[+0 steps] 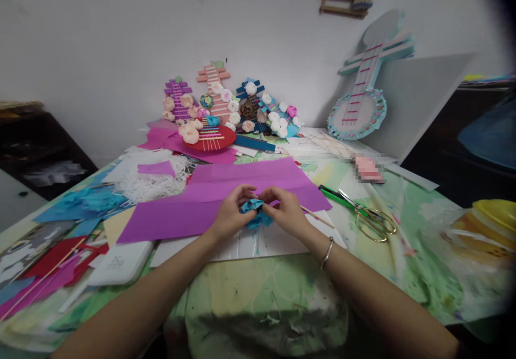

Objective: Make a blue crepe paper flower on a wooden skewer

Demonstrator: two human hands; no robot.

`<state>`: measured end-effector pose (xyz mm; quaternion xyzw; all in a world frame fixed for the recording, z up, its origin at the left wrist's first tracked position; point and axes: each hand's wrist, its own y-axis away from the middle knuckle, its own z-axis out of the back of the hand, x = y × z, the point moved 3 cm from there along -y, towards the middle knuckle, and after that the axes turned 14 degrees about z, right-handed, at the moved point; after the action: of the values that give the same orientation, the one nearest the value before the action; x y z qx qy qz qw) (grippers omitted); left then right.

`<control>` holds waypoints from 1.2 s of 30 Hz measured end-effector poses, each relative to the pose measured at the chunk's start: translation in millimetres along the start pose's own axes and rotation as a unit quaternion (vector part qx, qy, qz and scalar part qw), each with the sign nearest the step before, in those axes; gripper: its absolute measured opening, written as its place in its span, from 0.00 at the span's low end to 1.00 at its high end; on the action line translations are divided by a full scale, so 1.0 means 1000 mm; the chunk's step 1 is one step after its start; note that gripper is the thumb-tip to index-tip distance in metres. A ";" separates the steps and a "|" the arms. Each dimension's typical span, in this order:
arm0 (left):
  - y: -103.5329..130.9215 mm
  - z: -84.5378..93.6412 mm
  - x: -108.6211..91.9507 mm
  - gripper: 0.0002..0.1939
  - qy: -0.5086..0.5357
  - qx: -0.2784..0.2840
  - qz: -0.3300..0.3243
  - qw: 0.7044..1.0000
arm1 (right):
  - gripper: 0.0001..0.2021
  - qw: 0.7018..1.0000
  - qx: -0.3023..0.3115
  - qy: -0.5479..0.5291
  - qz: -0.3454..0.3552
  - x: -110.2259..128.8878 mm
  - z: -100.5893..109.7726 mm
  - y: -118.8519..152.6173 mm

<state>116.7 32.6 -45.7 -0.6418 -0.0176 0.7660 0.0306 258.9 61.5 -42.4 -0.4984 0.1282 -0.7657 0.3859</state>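
Between my two hands is a crumpled piece of blue crepe paper point(260, 219), its folds gathered like a small flower. My left hand point(234, 208) grips it from the left with thumb and fingers curled in. From the right, my right hand point(284, 208), below which a silver bangle circles the wrist, pinches the same paper. Large purple paper sheets point(173, 216) lie beneath and behind my hands. A white board point(237, 249) is under them, nearer the table's front edge. One thin wooden stick point(316, 215) rests just right of my right hand.
Gold-handled scissors point(374, 224) and a green cutter point(338, 196) lie at right, near a yellow-lidded container point(492, 224). White paper shreds point(151, 179), blue paper point(88, 203) and a white box point(121, 262) are at left. Several flower-decorated paper instruments point(220, 101) stand along the wall.
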 end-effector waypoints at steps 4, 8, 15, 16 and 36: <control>-0.002 0.003 0.002 0.20 0.016 -0.013 0.013 1.000 | 0.04 1.000 -0.005 0.006 0.010 0.000 0.001 0.000; -0.007 0.006 0.008 0.16 0.070 -0.005 0.058 0.996 | 0.04 1.000 -0.007 0.004 0.009 -0.002 0.001 0.000; -0.007 0.004 0.012 0.12 0.099 -0.004 0.150 0.984 | 0.04 1.000 -0.013 -0.021 0.002 -0.006 0.000 0.001; -0.006 0.004 0.011 0.12 0.101 -0.004 0.158 0.982 | 0.04 0.999 -0.014 -0.030 -0.005 -0.006 0.000 0.000; 0.011 0.003 -0.010 0.04 -0.189 -0.146 -0.076 0.968 | 0.05 0.992 -0.029 0.103 0.060 0.015 0.002 0.002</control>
<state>115.3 20.9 -35.6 -0.4795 -0.1833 0.8582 -0.0097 258.8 49.9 -32.6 -0.4193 0.2187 -0.7845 0.4010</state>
